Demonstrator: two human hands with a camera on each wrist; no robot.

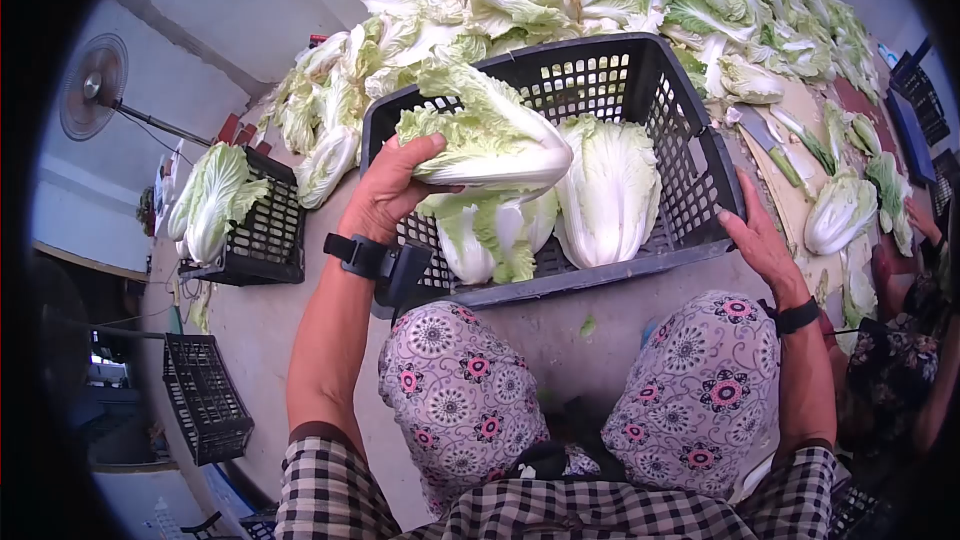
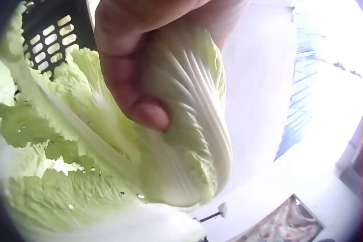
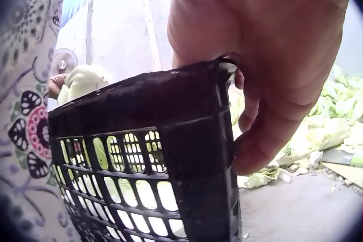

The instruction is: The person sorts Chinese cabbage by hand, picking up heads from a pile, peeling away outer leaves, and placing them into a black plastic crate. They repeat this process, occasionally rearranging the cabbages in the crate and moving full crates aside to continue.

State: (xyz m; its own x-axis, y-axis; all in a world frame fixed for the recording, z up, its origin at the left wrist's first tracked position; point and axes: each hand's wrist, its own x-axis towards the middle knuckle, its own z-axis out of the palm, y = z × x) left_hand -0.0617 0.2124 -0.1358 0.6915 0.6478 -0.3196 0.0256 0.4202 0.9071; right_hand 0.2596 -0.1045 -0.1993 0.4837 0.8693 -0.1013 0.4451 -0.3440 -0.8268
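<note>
Left hand [image 2: 164, 9]: wrapped over the cabbage [image 2: 190, 134] — one fingertip is pressed against it.
Cabbage: pale, white-ribbed; its upper end is covered by the hand.
Leaves [image 2: 57, 196]: green, ragged-edged, spread at left.
Crate [image 2: 82, 12]: black slotted wall, partly hidden by leaves.
Patterned panel [image 2: 283, 225]: pink-spotted, seen at lower right — background washed out by glare.
</note>
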